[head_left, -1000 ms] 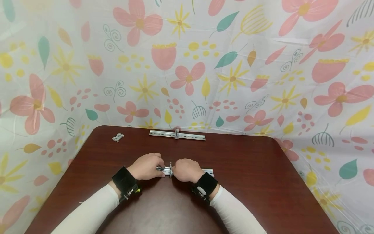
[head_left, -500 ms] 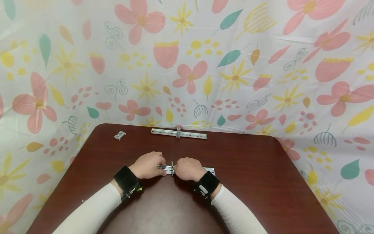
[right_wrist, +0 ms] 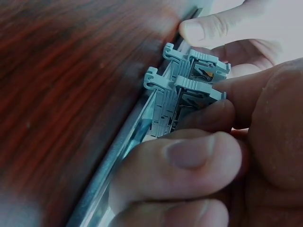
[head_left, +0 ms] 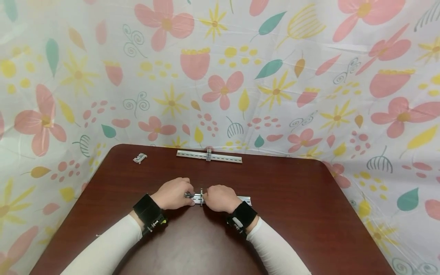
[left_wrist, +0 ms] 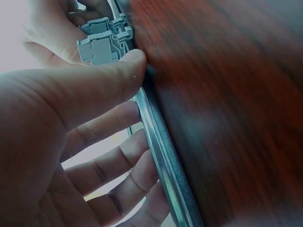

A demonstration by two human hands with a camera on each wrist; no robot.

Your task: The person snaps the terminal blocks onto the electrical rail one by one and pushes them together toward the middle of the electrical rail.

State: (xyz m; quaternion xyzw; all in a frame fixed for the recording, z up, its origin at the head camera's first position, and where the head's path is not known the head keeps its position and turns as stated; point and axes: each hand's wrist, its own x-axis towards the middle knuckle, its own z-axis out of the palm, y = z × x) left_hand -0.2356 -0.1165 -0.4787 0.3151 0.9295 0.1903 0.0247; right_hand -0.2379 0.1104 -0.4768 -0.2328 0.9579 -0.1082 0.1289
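A slotted metal DIN rail (head_left: 246, 199) lies across the middle of the table, partly hidden by both hands. My left hand (head_left: 173, 194) grips its left part, thumb (left_wrist: 118, 71) along the near edge and fingers behind. Two grey terminal blocks stand side by side on the rail, a nearer block (right_wrist: 196, 90) and a farther block (right_wrist: 201, 64) in the right wrist view. The right hand (head_left: 221, 198), fingers curled, pinches the nearer block from its right side. Its exact finger contact is partly hidden.
At the table's (head_left: 292, 191) back edge lies a second DIN rail (head_left: 192, 154) with grey blocks (head_left: 208, 154) standing on it. A loose grey piece (head_left: 139, 158) lies at the back left. A flower-patterned cloth (head_left: 223, 57) hangs behind the table.
The view shifts slightly with the head. Both hands stay at the rail in nearly the same pose, and the blocks show no clear movement along it.
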